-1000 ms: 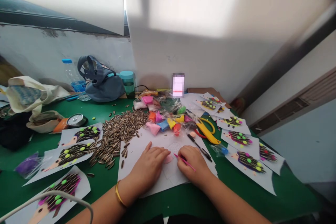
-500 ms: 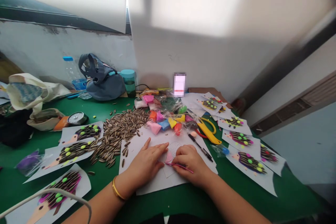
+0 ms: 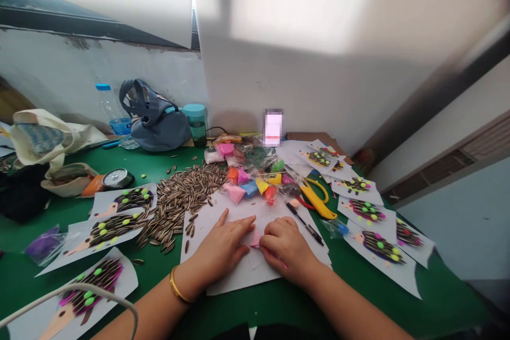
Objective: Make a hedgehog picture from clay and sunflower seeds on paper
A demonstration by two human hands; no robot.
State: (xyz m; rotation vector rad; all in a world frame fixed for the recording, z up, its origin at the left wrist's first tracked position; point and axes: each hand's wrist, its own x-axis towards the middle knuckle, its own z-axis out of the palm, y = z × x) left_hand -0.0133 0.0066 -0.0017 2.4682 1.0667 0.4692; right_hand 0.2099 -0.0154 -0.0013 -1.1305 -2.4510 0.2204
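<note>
Spread flat on the white paper (image 3: 223, 288), my left hand (image 3: 225, 244) has its fingers apart and holds nothing. My right hand (image 3: 285, 247) is closed, with its fingertips at a small pink piece (image 3: 255, 238) on the paper. Part of a thin pink stick (image 3: 283, 264) shows under the right hand, which grips it. A faint drawn outline (image 3: 263, 221) lies on the paper between the hands. Just left of the paper is a heap of striped seeds (image 3: 179, 196). Small bags of coloured clay (image 3: 250, 188) lie beyond the paper.
Hedgehog pictures (image 3: 372, 212) lie at the right and more (image 3: 115, 228) at the left. A black pen (image 3: 305, 223) and yellow-handled scissors (image 3: 316, 199) are right of the clay. A blue bag (image 3: 159, 125), a cup (image 3: 195, 125) and a phone (image 3: 273, 127) stand at the back.
My right fingers have curled further over the pink stick, so less of it shows, and its tip no longer shows beside the pink piece. My left hand has hardly moved.
</note>
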